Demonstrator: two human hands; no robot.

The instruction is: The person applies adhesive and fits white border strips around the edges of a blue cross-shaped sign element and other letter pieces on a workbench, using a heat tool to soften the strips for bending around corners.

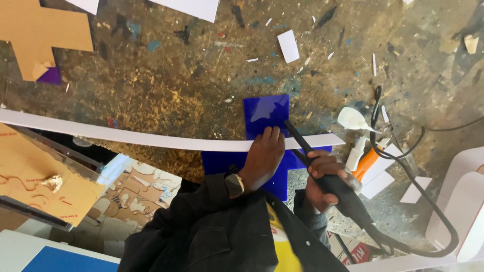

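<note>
A blue glossy sheet cut in a stepped shape [265,115] lies on a stained, paint-flecked work surface [166,85]. A long white strip [126,137] runs across it from the left edge to just right of the sheet. My left hand [264,156] presses flat on the strip where it crosses the blue sheet. My right hand [325,179] grips a black corded hand tool [337,187] whose slim tip [290,126] points at the strip beside my left fingers. A watch sits on my left wrist.
The tool's black cable [428,201] loops off to the right. An orange-handled tool [367,162] and white scraps [288,45] lie nearby. Brown cut-out board pieces sit at top left [38,30] and lower left [55,186]. White curved pieces [466,201] stand at right.
</note>
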